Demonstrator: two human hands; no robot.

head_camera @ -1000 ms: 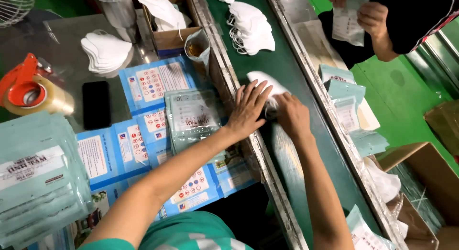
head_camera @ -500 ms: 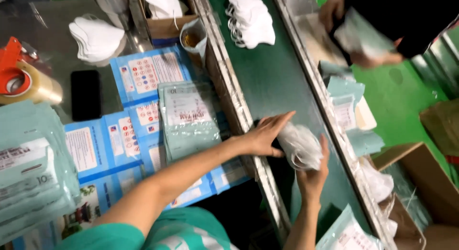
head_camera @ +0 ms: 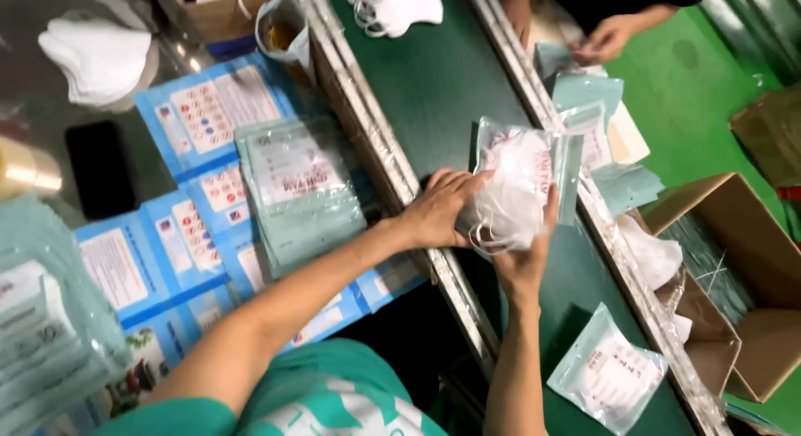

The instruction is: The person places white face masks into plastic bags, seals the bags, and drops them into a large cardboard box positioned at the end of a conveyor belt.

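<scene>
A clear pouch (head_camera: 534, 165) with a teal back and a stack of white masks (head_camera: 507, 209) are held above the dark green conveyor belt (head_camera: 434, 94), in the middle of the scene. The left hand (head_camera: 438, 209) is curled around the left side of the masks; the right hand (head_camera: 526, 257) is closed on them from below, thumb raised against the pouch. Whether the masks are already inside the pouch cannot be told.

A filled pouch (head_camera: 605, 373) lies near on the belt to the right, and a heap of white masks (head_camera: 396, 6) lies far along it. To the left, on a grey table, blue printed leaflets (head_camera: 200, 119) are spread under a pile of teal pouches (head_camera: 296, 190); a black phone (head_camera: 100, 169) and more white masks (head_camera: 96, 56) lie beyond. Across the belt, another person's hand (head_camera: 613, 37) is seen over teal pouches (head_camera: 588, 90). An open cardboard box (head_camera: 743, 269) stands on the green floor at the right.
</scene>
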